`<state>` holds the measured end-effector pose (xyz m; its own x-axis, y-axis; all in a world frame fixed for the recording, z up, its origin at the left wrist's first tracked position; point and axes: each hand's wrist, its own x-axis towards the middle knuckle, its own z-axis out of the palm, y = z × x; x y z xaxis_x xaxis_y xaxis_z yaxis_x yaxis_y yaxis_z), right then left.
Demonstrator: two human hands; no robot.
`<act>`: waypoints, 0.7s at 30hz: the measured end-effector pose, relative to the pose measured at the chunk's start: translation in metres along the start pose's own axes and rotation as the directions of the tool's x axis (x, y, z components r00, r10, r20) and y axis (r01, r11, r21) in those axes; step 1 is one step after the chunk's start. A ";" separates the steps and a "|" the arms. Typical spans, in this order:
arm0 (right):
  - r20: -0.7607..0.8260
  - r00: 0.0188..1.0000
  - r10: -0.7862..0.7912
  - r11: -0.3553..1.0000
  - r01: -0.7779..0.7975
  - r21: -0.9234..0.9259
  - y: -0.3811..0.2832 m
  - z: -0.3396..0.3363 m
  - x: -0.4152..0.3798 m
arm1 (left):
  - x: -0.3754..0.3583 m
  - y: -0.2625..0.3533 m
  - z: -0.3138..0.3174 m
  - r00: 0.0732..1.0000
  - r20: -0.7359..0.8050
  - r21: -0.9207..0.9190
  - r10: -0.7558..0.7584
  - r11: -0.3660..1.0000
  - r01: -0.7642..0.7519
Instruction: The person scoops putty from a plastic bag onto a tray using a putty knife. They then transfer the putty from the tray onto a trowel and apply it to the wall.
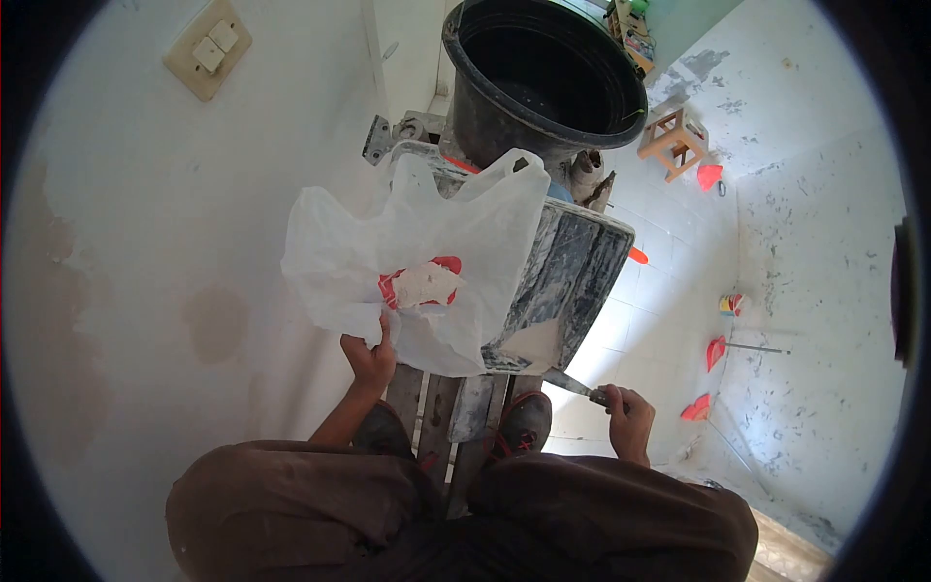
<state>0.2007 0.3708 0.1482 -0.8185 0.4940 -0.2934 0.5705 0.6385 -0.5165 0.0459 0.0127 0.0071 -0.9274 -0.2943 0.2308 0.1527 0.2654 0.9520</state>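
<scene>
Head view, looking steeply down. The person stands on a slatted wooden platform (456, 412), both shoes (524, 422) visible on its boards, beside a white plastered wall (145, 291) that carries a light switch (208, 48).

The left hand (370, 357) grips the lower edge of a thin white plastic bag (417, 262), its fingers closed on the film; through the bag shows a red-and-white packet with pale powder or paste (424, 284). The bag hangs over the near side of a plaster-smeared mixing tub (572, 276), touching its rim.

The right hand (628, 417) is wrapped around the handle of a putty knife (572, 384), whose blade points toward the bottom corner of the tub, where a patch of white paste (531, 341) lies. Whether the blade tip touches the paste cannot be told.

A large black bucket (548, 73) stands behind the tub. On the tiled floor (669, 320), well apart, lie several red plastic pieces (716, 351) and a small wooden stool (674, 141).

Judged step: material is being prepared at the tub, the bag held steady while the knife works at the paste. The next move would call for keeping the bag clear of the blade and drawing the knife flat along the tub wall, with balance kept on the narrow platform.
</scene>
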 end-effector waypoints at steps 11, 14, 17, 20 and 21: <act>-0.060 0.992 -0.114 0.993 0.114 -0.011 -0.039 -0.005 0.000 | 0.002 0.002 -0.002 0.998 0.026 0.004 0.057 0.998 -0.057; -0.017 0.987 -0.159 0.982 0.157 -0.105 -0.045 -0.004 -0.009 | 0.003 0.007 0.000 1.000 0.004 -0.022 0.019 1.000 -0.019; 0.040 0.984 -0.172 0.973 0.177 -0.152 -0.056 0.010 -0.016 | 0.004 0.005 0.000 0.999 0.005 0.002 0.041 0.999 -0.041; 0.125 0.977 -0.175 0.952 0.201 -0.233 -0.069 0.023 -0.014 | 0.004 0.001 -0.001 0.998 0.036 -0.001 0.049 0.999 -0.049; 0.124 0.977 -0.176 0.952 0.201 -0.231 -0.072 0.022 -0.010 | 0.004 0.001 0.000 0.999 0.029 -0.008 0.043 0.999 -0.043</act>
<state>0.1664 0.3071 0.1709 -0.9080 0.2973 -0.2952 0.3947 0.8433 -0.3649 0.0419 0.0117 0.0092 -0.9296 -0.2555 0.2657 0.1953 0.2700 0.9429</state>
